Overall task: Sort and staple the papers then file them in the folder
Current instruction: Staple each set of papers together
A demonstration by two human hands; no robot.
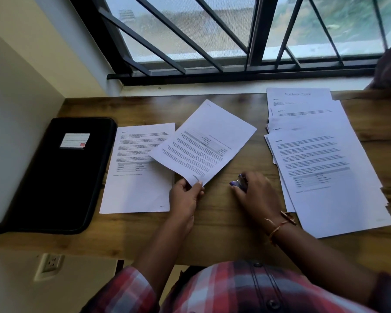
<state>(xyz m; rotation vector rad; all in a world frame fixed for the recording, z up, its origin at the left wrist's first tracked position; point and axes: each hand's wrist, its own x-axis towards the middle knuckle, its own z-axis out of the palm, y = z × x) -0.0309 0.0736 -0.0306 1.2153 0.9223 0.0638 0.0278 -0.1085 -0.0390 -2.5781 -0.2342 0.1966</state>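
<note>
- Black folder (54,175) lies closed, far left; one sheet (136,177) flat beside it.
- Left hand (185,196) pinches the tilted pages (203,141) by the near corner — square the edges first.
- Right hand (255,192) curls over the stapler (238,183); loose stack (325,166) at right.

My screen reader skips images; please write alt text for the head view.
The left hand pinches a printed sheet by its corner while the right hand grips a purple stapler on a wooden desk. A black folder and a flat sheet lie to the left, a loose pile of papers to the right.
</note>
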